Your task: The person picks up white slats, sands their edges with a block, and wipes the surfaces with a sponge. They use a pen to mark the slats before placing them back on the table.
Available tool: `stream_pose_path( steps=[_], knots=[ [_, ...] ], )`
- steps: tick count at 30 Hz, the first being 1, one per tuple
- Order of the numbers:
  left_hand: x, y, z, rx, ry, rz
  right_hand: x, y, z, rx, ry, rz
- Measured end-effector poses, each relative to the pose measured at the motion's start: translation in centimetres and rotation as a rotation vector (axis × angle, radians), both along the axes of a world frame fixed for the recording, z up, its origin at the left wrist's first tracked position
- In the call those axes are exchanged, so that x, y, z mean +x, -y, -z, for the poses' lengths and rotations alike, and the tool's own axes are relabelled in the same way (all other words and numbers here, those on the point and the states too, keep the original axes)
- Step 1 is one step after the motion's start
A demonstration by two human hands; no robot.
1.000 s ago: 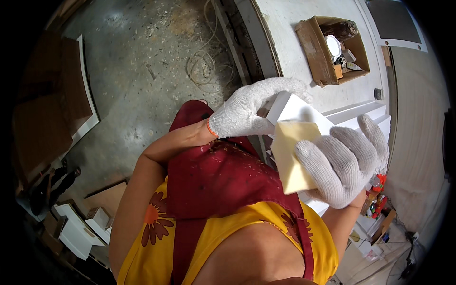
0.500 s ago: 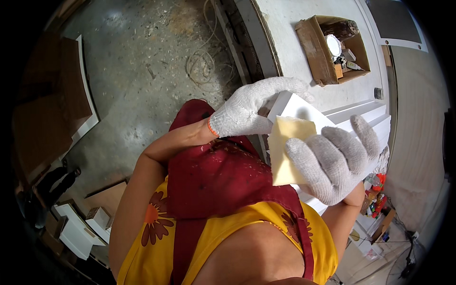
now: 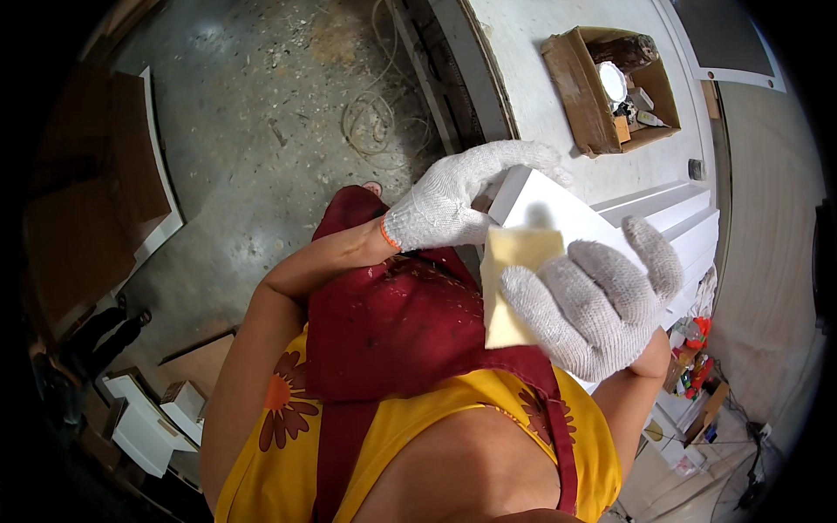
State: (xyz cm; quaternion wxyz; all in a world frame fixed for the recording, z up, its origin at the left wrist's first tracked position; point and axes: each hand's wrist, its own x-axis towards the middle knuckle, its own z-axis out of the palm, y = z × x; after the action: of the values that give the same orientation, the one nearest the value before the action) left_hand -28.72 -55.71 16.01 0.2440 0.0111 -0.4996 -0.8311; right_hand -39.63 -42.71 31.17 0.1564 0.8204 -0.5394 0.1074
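My left hand (image 3: pixel 445 199), in a white knit glove with an orange cuff edge, is closed around the end of a white board (image 3: pixel 558 205). Its thumb lies on the near side and its fingers reach over the far edge. In my right hand (image 3: pixel 602 305), also gloved, is a pale yellow sponge block (image 3: pixel 521 248), pinched at its right part by the thumb, with the other fingers raised over the board. The sponge sits at the board's near edge; whether it touches the surface I cannot tell.
On the white worktable (image 3: pixel 514 44) stands an open cardboard box (image 3: pixel 571 96) with bottles and small items. More white boards (image 3: pixel 689 218) lie at the right. A hose (image 3: pixel 375 122) coils on the floor. Another person's legs (image 3: pixel 96 336) show at far left.
My right hand and the sponge have shifted left and slightly down, closer to my body. My left hand and the board have hardly moved.
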Motion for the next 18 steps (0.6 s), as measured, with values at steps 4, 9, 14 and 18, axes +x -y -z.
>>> stream_pose_path(
  steps=[4, 9, 14, 18],
  knots=[
    [0.2, 0.1, -0.1, -0.128, 0.006, -0.054, 0.1, -0.2, 0.0, -0.018, 0.078, 0.024],
    [-0.4, 0.2, -0.1, -0.090, 0.029, 0.015, 0.7, -0.3, -0.9, 0.011, 0.028, 0.168],
    [-0.1, 0.0, 0.1, -0.104, -0.013, -0.063, -0.6, -0.4, -0.9, 0.160, 0.107, 0.035],
    [0.0, 0.0, -0.3, -0.053, 0.046, -0.024, -0.8, -0.7, -0.7, 0.032, 0.041, 0.096]
  ],
)
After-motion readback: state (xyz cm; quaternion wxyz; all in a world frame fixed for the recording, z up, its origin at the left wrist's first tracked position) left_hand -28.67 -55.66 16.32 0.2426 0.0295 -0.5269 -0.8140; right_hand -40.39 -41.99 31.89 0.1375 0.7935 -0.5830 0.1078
